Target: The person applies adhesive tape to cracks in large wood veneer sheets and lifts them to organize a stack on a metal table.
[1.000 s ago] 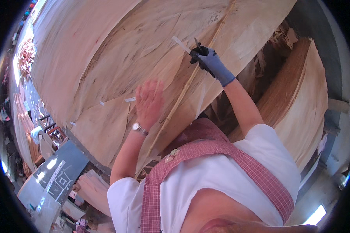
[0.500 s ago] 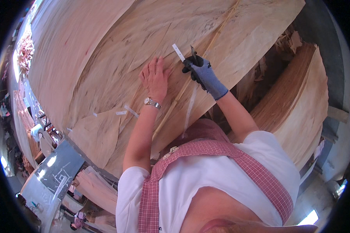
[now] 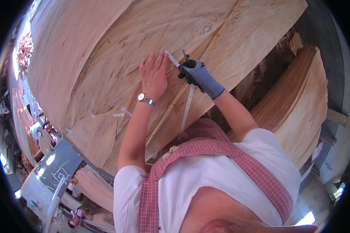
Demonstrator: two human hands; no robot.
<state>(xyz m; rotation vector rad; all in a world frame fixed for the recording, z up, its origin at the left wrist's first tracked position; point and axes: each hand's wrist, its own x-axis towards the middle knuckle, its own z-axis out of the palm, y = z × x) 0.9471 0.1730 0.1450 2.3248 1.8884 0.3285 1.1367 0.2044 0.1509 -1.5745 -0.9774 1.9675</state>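
My bare left hand (image 3: 154, 79), with a watch (image 3: 146, 99) on its wrist, lies on a wide wood veneer sheet (image 3: 124, 87), fingers stretched. Its index fingertip meets the end of a short white tape strip (image 3: 172, 58) dotted with small holes. My right hand (image 3: 203, 78), in a blue-grey glove with black fingers, is closed on this strip and on a slim dark tool (image 3: 185, 55), whose kind I cannot make out. Another length of the dotted tape (image 3: 188, 106) runs from below the glove toward my apron. Under the right hand passes a thin bamboo-like stick (image 3: 168, 112).
Short white tape pieces (image 3: 118, 115) stick to the veneer near my left forearm. A stack of veneer (image 3: 295, 101) rises on the right, with torn scraps (image 3: 295, 40) behind it. At lower left are a grey-blue table (image 3: 60, 159) and another person (image 3: 77, 217).
My right hand has shifted left and slightly down with the tape strip, whose end now meets my left index finger. The left hand has slid a little up and left.
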